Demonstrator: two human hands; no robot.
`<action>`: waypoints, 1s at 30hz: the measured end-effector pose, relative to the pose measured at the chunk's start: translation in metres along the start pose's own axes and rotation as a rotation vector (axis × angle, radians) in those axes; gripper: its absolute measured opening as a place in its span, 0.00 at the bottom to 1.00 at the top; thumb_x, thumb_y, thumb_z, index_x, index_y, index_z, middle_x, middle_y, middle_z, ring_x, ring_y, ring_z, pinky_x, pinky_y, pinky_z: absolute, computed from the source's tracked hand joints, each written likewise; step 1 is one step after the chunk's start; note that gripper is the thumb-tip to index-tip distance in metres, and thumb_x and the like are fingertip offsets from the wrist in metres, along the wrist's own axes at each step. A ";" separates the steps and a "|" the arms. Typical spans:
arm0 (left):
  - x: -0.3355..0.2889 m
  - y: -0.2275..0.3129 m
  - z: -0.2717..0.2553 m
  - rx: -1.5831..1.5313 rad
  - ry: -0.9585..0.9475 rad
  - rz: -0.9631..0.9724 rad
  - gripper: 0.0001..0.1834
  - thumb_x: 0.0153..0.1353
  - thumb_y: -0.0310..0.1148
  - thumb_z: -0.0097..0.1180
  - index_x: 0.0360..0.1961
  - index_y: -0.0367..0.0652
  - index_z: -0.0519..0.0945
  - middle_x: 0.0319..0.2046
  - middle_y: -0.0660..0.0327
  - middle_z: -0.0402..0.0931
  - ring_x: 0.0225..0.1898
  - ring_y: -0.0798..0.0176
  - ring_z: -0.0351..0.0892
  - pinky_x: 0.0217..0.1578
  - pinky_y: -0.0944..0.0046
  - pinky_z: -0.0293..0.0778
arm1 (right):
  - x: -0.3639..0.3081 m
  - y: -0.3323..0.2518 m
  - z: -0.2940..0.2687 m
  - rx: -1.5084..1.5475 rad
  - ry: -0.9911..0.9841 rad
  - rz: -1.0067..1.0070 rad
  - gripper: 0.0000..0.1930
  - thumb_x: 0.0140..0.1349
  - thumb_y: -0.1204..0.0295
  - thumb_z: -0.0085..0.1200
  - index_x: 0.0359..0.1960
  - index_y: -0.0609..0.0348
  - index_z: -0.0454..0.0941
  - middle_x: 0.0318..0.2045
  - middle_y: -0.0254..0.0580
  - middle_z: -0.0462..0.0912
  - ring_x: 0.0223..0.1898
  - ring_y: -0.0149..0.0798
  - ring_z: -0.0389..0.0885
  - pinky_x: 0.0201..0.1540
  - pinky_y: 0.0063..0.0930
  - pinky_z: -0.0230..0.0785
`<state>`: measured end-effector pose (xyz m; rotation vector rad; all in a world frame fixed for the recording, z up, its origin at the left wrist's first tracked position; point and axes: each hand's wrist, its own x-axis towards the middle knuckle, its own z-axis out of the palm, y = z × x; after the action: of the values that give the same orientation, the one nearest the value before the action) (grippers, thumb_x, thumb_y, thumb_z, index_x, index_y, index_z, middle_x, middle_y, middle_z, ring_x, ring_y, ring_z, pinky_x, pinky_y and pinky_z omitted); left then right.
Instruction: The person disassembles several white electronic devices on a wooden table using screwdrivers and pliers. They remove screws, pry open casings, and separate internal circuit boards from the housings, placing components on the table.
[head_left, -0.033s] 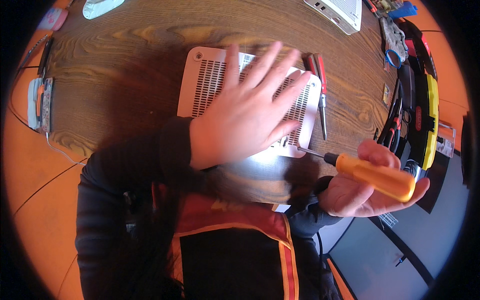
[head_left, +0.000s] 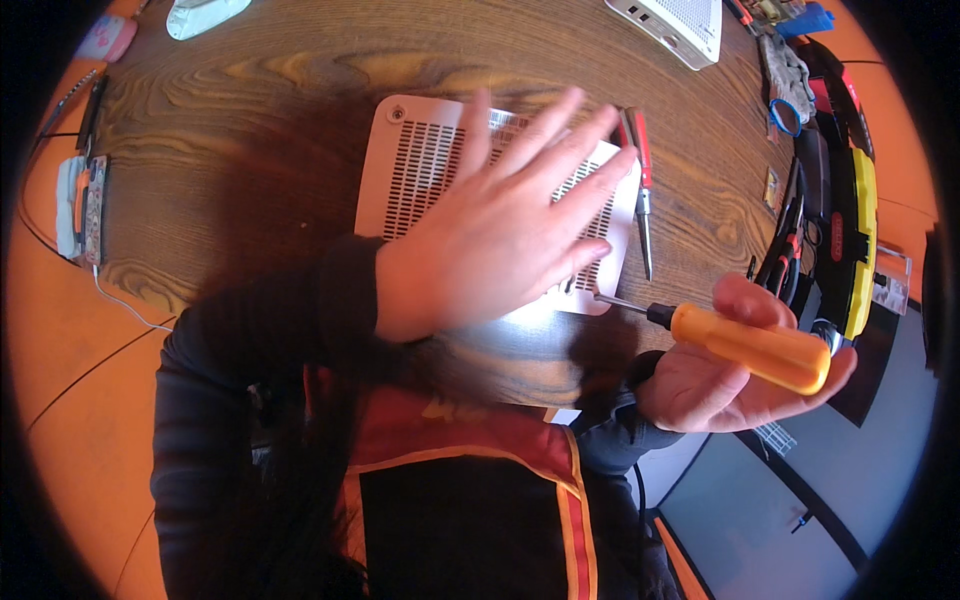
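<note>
A white vented plastic box (head_left: 420, 170) lies flat on the wooden table (head_left: 250, 130). My left hand (head_left: 490, 250) rests palm-down on it with the fingers spread, covering its right half. My right hand (head_left: 720, 385) grips an orange-handled screwdriver (head_left: 750, 345). Its metal tip touches the box's near right corner, just under my left fingers. A red-handled screwdriver (head_left: 640, 170) lies on the table along the box's right edge.
A second white box (head_left: 680, 20) sits at the far edge. A black and yellow tool case (head_left: 860, 230) with pliers (head_left: 785, 255) stands at the right. A small device with a cable (head_left: 85, 205) lies at the left edge, and a pale object (head_left: 205, 12) at the far left.
</note>
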<state>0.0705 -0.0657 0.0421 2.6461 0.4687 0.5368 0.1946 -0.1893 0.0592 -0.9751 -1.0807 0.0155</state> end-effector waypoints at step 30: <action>0.031 0.003 0.008 -0.646 -0.255 0.329 0.12 0.47 0.32 0.62 0.33 0.38 0.80 0.34 0.54 0.75 0.37 0.54 0.76 0.41 0.60 0.71 | 0.006 -0.003 0.004 0.031 -0.058 0.159 0.36 0.58 0.74 0.50 0.65 0.48 0.45 0.36 0.59 0.76 0.33 0.44 0.76 0.39 0.40 0.70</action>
<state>0.1014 -0.0581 0.0458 2.1174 -0.2006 0.3555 0.1935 -0.1858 0.0662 -1.0363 -1.0508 0.1908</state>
